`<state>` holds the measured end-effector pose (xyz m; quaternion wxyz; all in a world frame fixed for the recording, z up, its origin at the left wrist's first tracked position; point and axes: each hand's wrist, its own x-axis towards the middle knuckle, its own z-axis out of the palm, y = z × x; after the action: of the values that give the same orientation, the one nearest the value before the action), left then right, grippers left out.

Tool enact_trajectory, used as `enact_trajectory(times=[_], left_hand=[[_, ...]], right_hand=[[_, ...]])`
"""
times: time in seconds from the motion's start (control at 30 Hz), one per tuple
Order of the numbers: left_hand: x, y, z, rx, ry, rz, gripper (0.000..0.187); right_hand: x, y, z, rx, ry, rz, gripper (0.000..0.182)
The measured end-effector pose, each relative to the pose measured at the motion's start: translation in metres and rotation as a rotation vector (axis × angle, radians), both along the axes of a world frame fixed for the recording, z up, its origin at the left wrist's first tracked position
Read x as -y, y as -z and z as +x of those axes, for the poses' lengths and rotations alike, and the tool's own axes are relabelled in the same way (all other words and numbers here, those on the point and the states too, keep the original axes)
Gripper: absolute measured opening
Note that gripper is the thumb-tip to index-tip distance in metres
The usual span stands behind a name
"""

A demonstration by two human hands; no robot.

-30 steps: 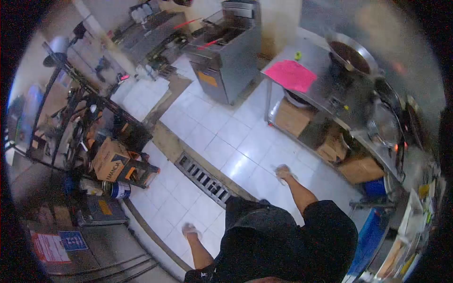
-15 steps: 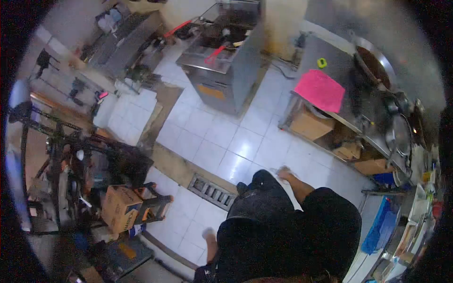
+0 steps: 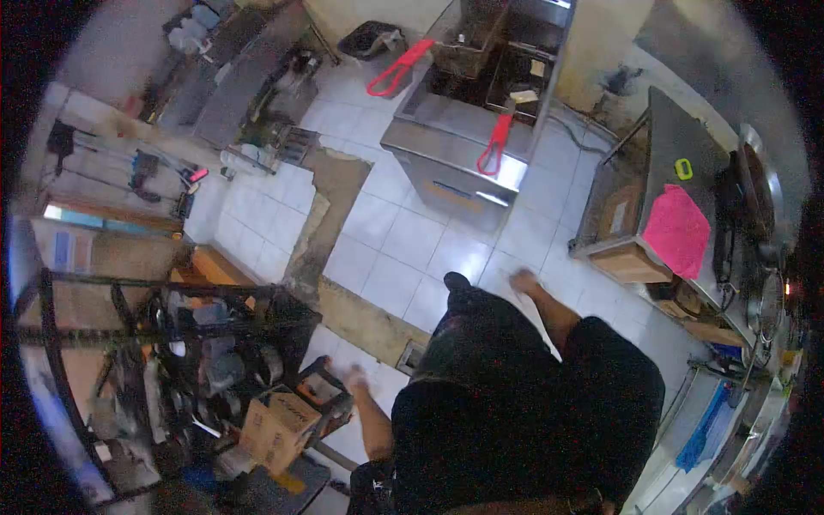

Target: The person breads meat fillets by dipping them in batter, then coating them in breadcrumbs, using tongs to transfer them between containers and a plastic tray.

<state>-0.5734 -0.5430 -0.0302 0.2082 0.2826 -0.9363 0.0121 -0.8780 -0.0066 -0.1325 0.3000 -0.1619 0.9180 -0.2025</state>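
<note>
My right hand [image 3: 524,280] hangs in front of my right thigh, fingers curled and blurred. A thin white thing [image 3: 539,319] runs from it along the inside of my forearm; its kind cannot be made out. To the left, my left hand [image 3: 354,378] hangs low over the tiles, close to a dark stool [image 3: 324,386] and a cardboard box [image 3: 279,427]. Motion smears its fingers, and nothing is seen in it. Ahead stands a steel deep fryer [image 3: 455,159] with red-handled baskets; one red handle [image 3: 494,146] points toward me.
On the right, a steel table [image 3: 687,129] carries a pink cloth [image 3: 678,232], a yellow-green object [image 3: 683,168] and a large wok [image 3: 760,189]. A black rack [image 3: 172,330] with kitchenware stands left. A floor drain [image 3: 412,355] lies beside my legs. A black bin [image 3: 371,41] is at the back.
The fryer and table have shifted right in view as my view turned left, and the fryer looks nearer. My left hand has swung forward and up, beside the stool. The white thing stays by my right hand.
</note>
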Motion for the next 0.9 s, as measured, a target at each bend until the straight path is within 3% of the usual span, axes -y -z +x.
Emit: enact_trajectory(times=[0.1,0.17,0.2,0.37,0.47,0.53,0.57,0.67,0.73,0.77,0.83,0.87,0.9], left_hand=[[-0.014,0.009,0.037,0.657,-0.132,0.493,0.026],[-0.017,0.011,0.039,0.763,-0.145,0.589,0.026],[-0.016,0.009,0.033,0.800,-0.149,0.614,0.026],[0.028,0.024,-0.013,0.809,-0.203,0.717,0.026],[0.080,0.034,-0.066,0.801,-0.205,0.737,0.027],[0.129,0.044,-0.109,0.789,-0.199,0.716,0.027],[0.159,0.049,-0.136,0.764,-0.197,0.682,0.027],[0.263,0.061,-0.244,0.624,-0.170,0.592,0.028],[0.328,0.051,-0.332,0.382,-0.214,0.713,0.029],[0.360,0.046,-0.375,0.173,-0.260,0.893,0.029],[0.405,0.028,-0.458,-0.191,-0.313,1.228,0.030],[0.420,0.015,-0.496,-0.312,-0.309,1.334,0.030],[0.431,0.004,-0.528,-0.368,-0.287,1.399,0.030]], right_hand=[[0.135,-0.001,-0.086,-0.204,-0.206,-0.192,0.025],[0.224,-0.108,-0.129,-0.153,-0.448,-0.182,0.025],[0.274,-0.056,-0.156,0.066,-0.383,-0.116,0.027],[0.428,-0.123,-0.217,-0.039,-0.259,-0.591,0.027],[0.492,-0.010,-0.268,0.497,-0.269,-0.758,0.029],[0.500,-0.111,-0.286,0.400,-0.157,-0.863,0.025],[0.508,-0.103,-0.303,0.537,-0.067,-0.831,0.024],[0.511,-0.131,-0.370,0.936,0.361,-1.119,0.022],[0.505,-0.123,-0.420,0.794,0.425,-1.257,0.024],[0.507,-0.120,-0.431,0.730,0.470,-1.329,0.025],[0.516,-0.203,-0.477,0.483,0.759,-0.963,0.028],[0.506,-0.196,-0.515,0.162,0.471,-0.793,0.030],[0.485,-0.172,-0.556,-0.028,0.396,-0.771,0.032]])
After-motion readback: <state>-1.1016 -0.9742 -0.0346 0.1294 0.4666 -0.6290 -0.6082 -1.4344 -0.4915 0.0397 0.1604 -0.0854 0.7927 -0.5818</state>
